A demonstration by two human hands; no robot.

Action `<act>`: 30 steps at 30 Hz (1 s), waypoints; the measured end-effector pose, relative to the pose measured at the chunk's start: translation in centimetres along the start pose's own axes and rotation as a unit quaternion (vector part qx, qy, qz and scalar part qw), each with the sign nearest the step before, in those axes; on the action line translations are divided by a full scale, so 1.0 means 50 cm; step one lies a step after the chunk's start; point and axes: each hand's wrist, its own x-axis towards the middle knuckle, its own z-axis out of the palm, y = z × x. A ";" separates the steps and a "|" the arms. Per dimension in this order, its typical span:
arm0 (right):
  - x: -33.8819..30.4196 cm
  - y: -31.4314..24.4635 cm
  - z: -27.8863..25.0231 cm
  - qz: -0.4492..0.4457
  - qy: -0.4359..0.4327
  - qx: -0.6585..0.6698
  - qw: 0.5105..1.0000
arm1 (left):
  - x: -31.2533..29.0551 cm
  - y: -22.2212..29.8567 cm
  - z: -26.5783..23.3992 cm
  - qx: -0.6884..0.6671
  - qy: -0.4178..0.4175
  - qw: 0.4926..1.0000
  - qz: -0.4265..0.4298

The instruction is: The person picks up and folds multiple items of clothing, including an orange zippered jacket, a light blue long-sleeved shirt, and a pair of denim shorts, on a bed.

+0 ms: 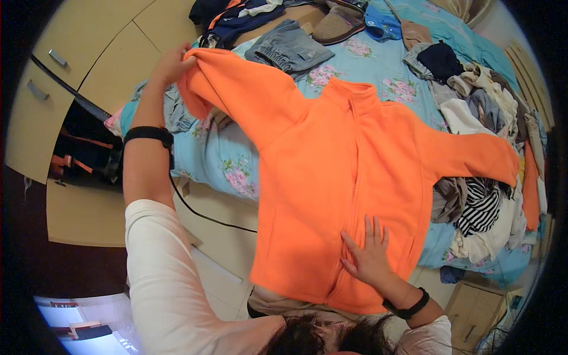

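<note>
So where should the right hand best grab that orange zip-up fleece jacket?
On the orange zip-up fleece jacket, probably the loose sleeve's cuff, coming from the right: that sleeve stretches out sideways to an end no hand holds. The left hand grips the other sleeve near its end; the right hand lies spread on the front.

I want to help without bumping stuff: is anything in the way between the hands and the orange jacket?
Nothing visible is. The left hand grips one sleeve end of the orange jacket, and the right hand lies on its front. The clothes pile shows behind the other sleeve, not in between.
</note>
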 end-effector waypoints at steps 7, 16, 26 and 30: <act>-0.002 -0.003 -0.004 -0.009 0.004 0.008 1.000 | -0.110 -0.156 0.028 0.253 -0.116 0.958 -0.068; -0.001 -0.004 -0.001 -0.002 -0.013 0.012 1.000 | -0.368 -0.267 0.106 0.045 -0.140 0.964 -0.223; 0.003 -0.017 -0.007 0.008 -0.010 -0.025 1.000 | -0.584 -0.025 0.221 0.062 0.138 0.977 -0.150; 0.006 -0.022 -0.012 0.007 -0.002 -0.011 1.000 | -0.589 -0.074 0.253 0.173 0.124 0.968 -0.130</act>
